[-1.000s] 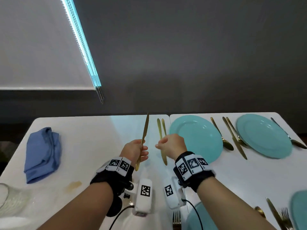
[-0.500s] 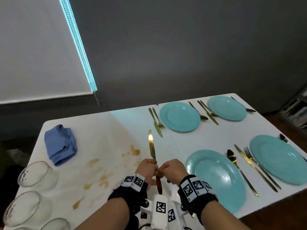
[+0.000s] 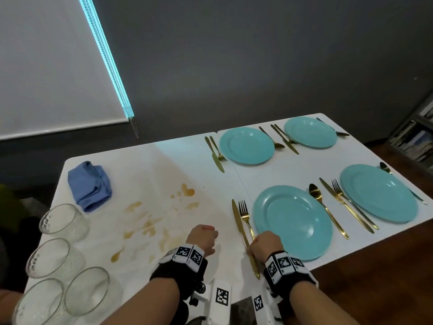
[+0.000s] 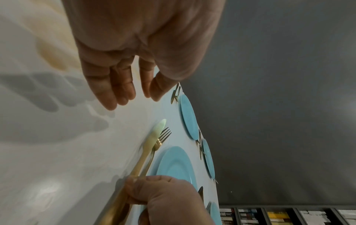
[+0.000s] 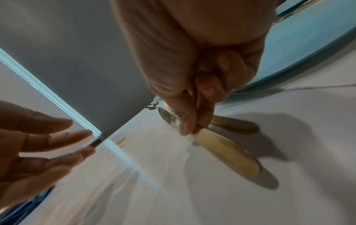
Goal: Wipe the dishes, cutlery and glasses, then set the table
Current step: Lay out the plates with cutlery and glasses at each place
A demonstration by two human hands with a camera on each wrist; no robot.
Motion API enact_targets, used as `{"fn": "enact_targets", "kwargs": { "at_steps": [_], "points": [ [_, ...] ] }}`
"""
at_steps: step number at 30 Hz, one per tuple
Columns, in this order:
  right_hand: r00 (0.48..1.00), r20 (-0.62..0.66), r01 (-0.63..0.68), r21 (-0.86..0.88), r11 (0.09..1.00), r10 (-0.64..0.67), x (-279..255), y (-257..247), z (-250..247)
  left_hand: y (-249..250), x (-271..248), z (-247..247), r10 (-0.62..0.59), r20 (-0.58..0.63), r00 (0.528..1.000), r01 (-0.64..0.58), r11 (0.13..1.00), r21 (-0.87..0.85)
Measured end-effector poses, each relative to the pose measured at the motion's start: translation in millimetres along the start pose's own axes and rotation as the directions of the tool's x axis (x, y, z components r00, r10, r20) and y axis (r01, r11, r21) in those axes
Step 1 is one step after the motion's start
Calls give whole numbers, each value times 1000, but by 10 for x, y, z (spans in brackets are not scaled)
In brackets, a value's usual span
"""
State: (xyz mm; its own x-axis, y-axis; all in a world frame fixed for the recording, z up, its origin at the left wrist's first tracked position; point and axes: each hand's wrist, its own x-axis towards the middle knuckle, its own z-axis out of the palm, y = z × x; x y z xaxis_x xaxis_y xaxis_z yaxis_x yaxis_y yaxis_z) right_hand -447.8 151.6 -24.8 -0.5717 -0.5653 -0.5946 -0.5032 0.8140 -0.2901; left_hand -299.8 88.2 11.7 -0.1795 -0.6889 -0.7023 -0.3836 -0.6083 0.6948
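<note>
My right hand [image 3: 262, 245] pinches the handle of a gold knife [image 3: 240, 225] between thumb and fingers. The knife points away from me, just left of a gold fork [image 3: 245, 215] and the near teal plate [image 3: 293, 221]. The right wrist view shows the knife [image 5: 229, 150] low over the white table; whether it touches is unclear. My left hand [image 3: 203, 239] hovers to the left of it, apart from the knife. In the left wrist view its fingers [image 4: 123, 91] hang relaxed and hold nothing.
Three more teal plates [image 3: 247, 145] [image 3: 310, 132] [image 3: 378, 193] with gold cutlery are laid on the right half. A folded blue cloth [image 3: 90, 184] lies at the far left. Several glasses [image 3: 62, 221] stand at the near left. Brown stains [image 3: 150, 224] mark the table's middle.
My left hand let go of the knife and opened. My right hand carried the knife to the right, down beside the fork at the near plate. The head view swung down and right.
</note>
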Motion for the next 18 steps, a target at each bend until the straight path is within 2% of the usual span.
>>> {"fn": "enact_targets", "kwargs": {
  "at_steps": [7,13,18],
  "points": [
    [997,-75,0,-57,998,-5,63,-4,45,-15,-92,5,-12,-69,998,10,1000,-26],
    [983,-167,49,-138,989,-72,28,6,97,-107,-106,-2,5,-98,995,-5,1000,0],
    [978,-180,74,-181,981,-108,13,8,118,-150,-131,18,25,-106,994,-21,999,31]
  ]
}}
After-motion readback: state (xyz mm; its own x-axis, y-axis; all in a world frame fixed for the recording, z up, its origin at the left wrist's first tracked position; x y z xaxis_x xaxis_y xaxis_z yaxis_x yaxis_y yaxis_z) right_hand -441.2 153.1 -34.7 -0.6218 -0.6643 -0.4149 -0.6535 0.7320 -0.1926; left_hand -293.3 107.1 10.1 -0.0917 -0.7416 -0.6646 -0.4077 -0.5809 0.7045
